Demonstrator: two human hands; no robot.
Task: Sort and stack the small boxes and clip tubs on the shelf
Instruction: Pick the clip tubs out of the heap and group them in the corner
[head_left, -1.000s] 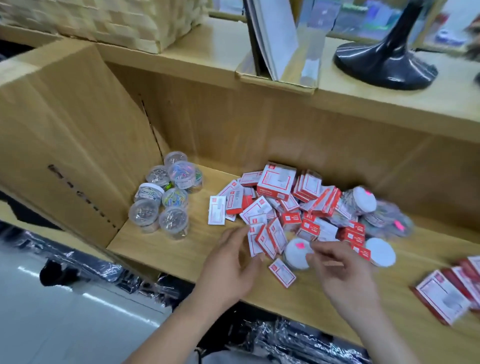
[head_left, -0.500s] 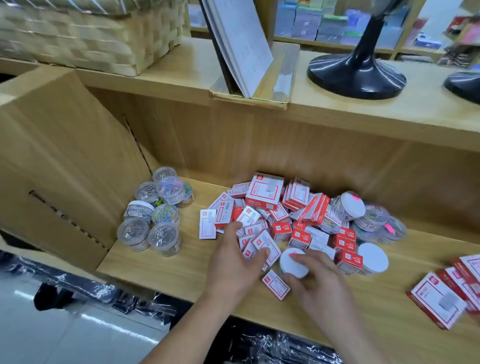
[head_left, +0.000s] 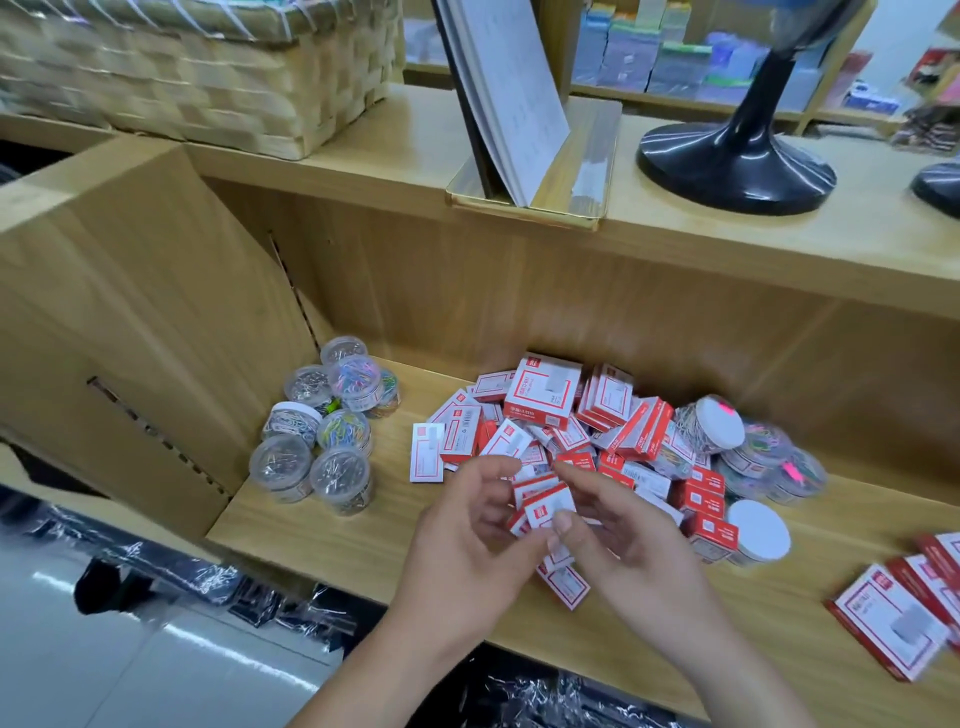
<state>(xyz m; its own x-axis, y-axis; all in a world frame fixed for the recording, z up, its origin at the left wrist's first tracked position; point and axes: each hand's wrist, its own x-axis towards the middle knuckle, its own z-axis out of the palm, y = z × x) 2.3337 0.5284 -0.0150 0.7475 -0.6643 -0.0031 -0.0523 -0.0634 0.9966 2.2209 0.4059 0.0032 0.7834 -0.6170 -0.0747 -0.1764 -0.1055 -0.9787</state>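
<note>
Pinching at least two small boxes (head_left: 548, 504) between left hand (head_left: 467, 540), right hand (head_left: 623, 530); eight clip tubs (head_left: 345, 434) grouped left.

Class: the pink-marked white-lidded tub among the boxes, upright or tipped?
Tipped: the tub leans on the boxes, its lid tilted rather than level.

Upper ledge (head_left: 395, 150): woven basket (head_left: 208, 78) far left, blurred. Middle: gold tray (head_left: 587, 197) with a white booklet (head_left: 514, 98) standing in it, leaning. Right of the tray: black round base (head_left: 737, 166) with a stem going up out of view. A second black base (head_left: 940, 187) is cut off by the right edge. Behind: coloured paper packs (head_left: 670, 62), out of focus. Left: wooden side panel (head_left: 130, 322) with a slotted strip (head_left: 156, 436). Below: plastic-wrapped dark goods (head_left: 218, 587) and a glossy floor (head_left: 78, 675).
</note>
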